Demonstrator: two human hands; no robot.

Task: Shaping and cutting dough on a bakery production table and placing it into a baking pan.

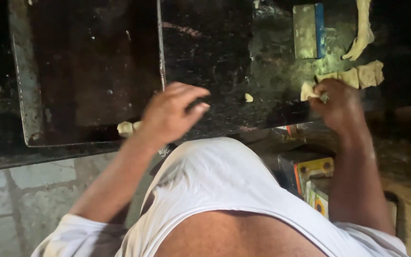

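My right hand (338, 102) pinches a small pale dough piece (308, 90) at the near end of a row of cut dough chunks (360, 75) on the dark worktop (215, 57). My left hand (172, 114) hovers over the worktop's near edge, fingers apart and curled, holding nothing. Two small dough balls (127, 127) lie just left of it, at the near corner of a dark metal tray (29, 95). A tiny dough bit (249, 97) sits between my hands.
A metal scraper with a blue handle (309, 31) lies at the back of the worktop. A long strip of dough (363, 28) hangs at the far right. Yellow and orange boxes (312, 176) stand under the counter. Tiled floor (20, 200) shows at the lower left.
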